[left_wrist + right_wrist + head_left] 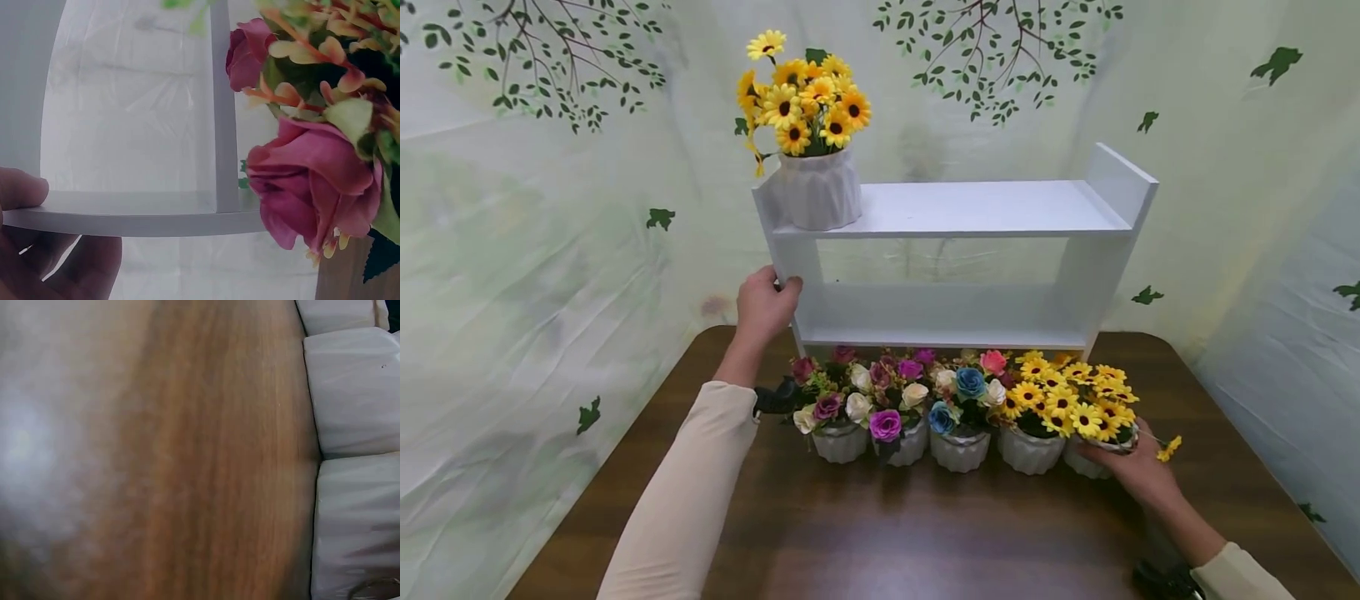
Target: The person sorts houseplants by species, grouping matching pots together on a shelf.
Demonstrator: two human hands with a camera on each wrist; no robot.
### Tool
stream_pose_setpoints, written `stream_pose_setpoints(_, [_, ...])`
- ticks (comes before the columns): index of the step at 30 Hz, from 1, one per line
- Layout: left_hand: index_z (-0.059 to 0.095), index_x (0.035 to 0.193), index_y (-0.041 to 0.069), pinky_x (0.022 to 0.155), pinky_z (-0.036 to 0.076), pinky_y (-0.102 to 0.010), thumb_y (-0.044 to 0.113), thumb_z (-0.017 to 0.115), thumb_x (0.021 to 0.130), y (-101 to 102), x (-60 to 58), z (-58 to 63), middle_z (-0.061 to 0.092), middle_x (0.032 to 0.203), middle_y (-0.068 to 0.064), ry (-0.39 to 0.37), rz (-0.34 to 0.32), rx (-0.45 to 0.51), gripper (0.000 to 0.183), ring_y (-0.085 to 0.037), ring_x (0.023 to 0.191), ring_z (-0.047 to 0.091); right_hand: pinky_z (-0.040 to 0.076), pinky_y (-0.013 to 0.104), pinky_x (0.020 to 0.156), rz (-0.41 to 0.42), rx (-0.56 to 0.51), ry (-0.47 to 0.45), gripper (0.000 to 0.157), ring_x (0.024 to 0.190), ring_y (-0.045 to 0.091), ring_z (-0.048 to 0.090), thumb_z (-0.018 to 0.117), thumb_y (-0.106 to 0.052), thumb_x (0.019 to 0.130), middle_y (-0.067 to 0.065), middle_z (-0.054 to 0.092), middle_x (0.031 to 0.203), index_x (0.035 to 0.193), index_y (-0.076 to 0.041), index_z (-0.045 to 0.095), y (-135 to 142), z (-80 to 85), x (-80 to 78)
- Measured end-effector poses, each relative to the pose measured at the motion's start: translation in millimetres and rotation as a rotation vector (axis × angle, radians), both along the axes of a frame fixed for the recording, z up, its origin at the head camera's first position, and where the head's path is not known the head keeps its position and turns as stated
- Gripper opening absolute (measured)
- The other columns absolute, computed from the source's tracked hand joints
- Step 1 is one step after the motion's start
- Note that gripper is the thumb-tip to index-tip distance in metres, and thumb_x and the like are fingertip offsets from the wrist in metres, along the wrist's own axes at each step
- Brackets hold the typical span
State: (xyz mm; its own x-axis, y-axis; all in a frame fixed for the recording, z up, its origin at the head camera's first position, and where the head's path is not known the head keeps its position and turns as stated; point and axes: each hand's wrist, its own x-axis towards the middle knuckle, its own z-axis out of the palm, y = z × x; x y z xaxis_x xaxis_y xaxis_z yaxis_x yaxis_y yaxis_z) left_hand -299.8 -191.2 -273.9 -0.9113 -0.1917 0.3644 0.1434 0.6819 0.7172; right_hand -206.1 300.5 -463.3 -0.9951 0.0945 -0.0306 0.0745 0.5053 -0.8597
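A white two-tier shelf (977, 207) stands on the table. My left hand (765, 307) grips the edge of its left side panel; in the left wrist view the thumb (24, 187) lies on one face and the fingers on the other. At the right end of a row of potted flowers, my right hand (1141, 471) holds a white pot (1084, 462) of yellow daisies (1108, 400), thumb across its front. Its other fingers are mostly hidden by the pot and blooms. Another white pot (822, 193) of yellow daisies sits on the shelf's top left.
In the row before the shelf stand a pot of blue and cream roses (961, 450), two pots with pink and purple roses (886, 423), and a second yellow daisy pot (1032, 450). The brown table (925, 533) extends in front. A leaf-printed cloth (587, 275) hangs behind.
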Motion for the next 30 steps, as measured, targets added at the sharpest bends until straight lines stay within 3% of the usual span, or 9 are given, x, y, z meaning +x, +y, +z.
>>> stream_pose_setpoints(2, [0.065, 0.112, -0.005, 0.063, 0.045, -0.029, 0.024, 0.049, 0.096, 2.8, -1.0, 0.9, 0.070, 0.109, -0.027, -0.011, -0.004, 0.006, 0.037, -0.034, 0.086, 0.064, 0.043, 0.043, 0.103, -0.029, 0.009, -0.043, 0.099, 0.138, 0.036, 0.038, 0.071, -0.043, 0.089, 0.028, 0.021, 0.160, 0.158, -0.003, 0.012, 2.0, 2.5, 3.0])
stream_pose_setpoints(5, [0.065, 0.112, -0.005, 0.065, 0.047, -0.032, 0.024, 0.049, 0.097, 5.3, -1.3, 2.4, 0.069, 0.111, -0.027, -0.024, 0.005, 0.015, 0.037, -0.034, 0.087, 0.064, 0.034, 0.058, 0.107, -0.052, -0.001, -0.079, 0.104, 0.141, 0.046, 0.030, 0.070, -0.044, 0.090, 0.033, 0.011, 0.159, 0.157, 0.002, 0.006, 5.0, 6.8, 7.1])
stream_pose_setpoints(6, [0.065, 0.113, -0.006, 0.066, 0.048, -0.033, 0.024, 0.049, 0.097, 5.2, -1.4, 2.8, 0.069, 0.112, -0.027, -0.027, 0.010, 0.019, 0.037, -0.034, 0.088, 0.065, 0.035, 0.058, 0.106, -0.055, -0.002, -0.080, 0.104, 0.141, 0.047, 0.030, 0.070, -0.044, 0.090, 0.034, 0.011, 0.159, 0.157, 0.002, 0.005, 6.2, 8.5, 7.7])
stream_pose_setpoints(9, [0.064, 0.115, -0.006, 0.069, 0.050, -0.037, 0.024, 0.049, 0.097, 4.7, -0.8, 4.4, 0.069, 0.116, -0.027, -0.037, 0.015, 0.026, 0.038, -0.036, 0.092, 0.066, 0.043, 0.042, 0.100, -0.061, 0.006, -0.068, 0.104, 0.139, 0.045, 0.033, 0.070, -0.043, 0.090, 0.034, 0.013, 0.159, 0.157, 0.002, 0.005, 9.8, 13.5, 10.1])
stream_pose_setpoints(11, [0.064, 0.117, -0.006, 0.073, 0.052, -0.041, 0.024, 0.049, 0.097, 3.8, -0.1, 5.2, 0.068, 0.118, -0.027, -0.050, 0.012, 0.031, 0.039, -0.038, 0.096, 0.066, 0.045, 0.026, 0.089, -0.073, 0.017, -0.060, 0.104, 0.135, 0.042, 0.037, 0.070, -0.043, 0.090, 0.033, 0.018, 0.157, 0.156, 0.003, 0.005, 13.2, 15.6, 12.1])
stream_pose_setpoints(13, [0.064, 0.118, -0.006, 0.076, 0.052, -0.043, 0.024, 0.049, 0.097, 3.5, 0.8, 5.4, 0.068, 0.119, -0.027, -0.055, 0.014, 0.034, 0.039, -0.038, 0.097, 0.066, 0.042, 0.015, 0.078, -0.084, 0.032, -0.053, 0.103, 0.134, 0.042, 0.039, 0.070, -0.043, 0.089, 0.032, 0.023, 0.156, 0.155, 0.004, 0.006, 16.7, 16.4, 14.7])
stream_pose_setpoints(16, [0.064, 0.118, -0.005, 0.075, 0.052, -0.042, 0.024, 0.049, 0.098, 3.3, 1.8, 4.2, 0.068, 0.120, -0.026, -0.056, 0.023, 0.044, 0.039, -0.037, 0.097, 0.065, 0.038, 0.010, 0.070, -0.109, 0.049, -0.053, 0.104, 0.131, 0.042, 0.041, 0.071, -0.044, 0.089, 0.032, 0.028, 0.154, 0.155, 0.005, 0.007, 22.6, 16.5, 20.1])
stream_pose_setpoints(26, [0.064, 0.118, -0.004, 0.075, 0.052, -0.040, 0.024, 0.050, 0.097, 3.8, 1.0, -0.1, 0.068, 0.120, -0.025, -0.050, 0.043, 0.065, 0.038, -0.037, 0.099, 0.066, 0.035, 0.013, 0.067, -0.233, 0.090, -0.077, 0.106, 0.125, 0.040, 0.041, 0.072, -0.047, 0.087, 0.030, 0.028, 0.154, 0.155, 0.005, 0.010, 45.7, 21.2, 33.2])
stream_pose_setpoints(30, [0.063, 0.118, -0.004, 0.076, 0.052, -0.041, 0.025, 0.050, 0.097, 3.7, 0.2, 0.4, 0.068, 0.120, -0.025, -0.052, 0.041, 0.055, 0.038, -0.037, 0.100, 0.066, 0.041, 0.026, 0.084, -0.267, 0.100, -0.061, 0.104, 0.130, 0.035, 0.039, 0.072, -0.048, 0.087, 0.025, 0.027, 0.157, 0.158, -0.005, 0.010, 53.5, 24.8, 37.0])
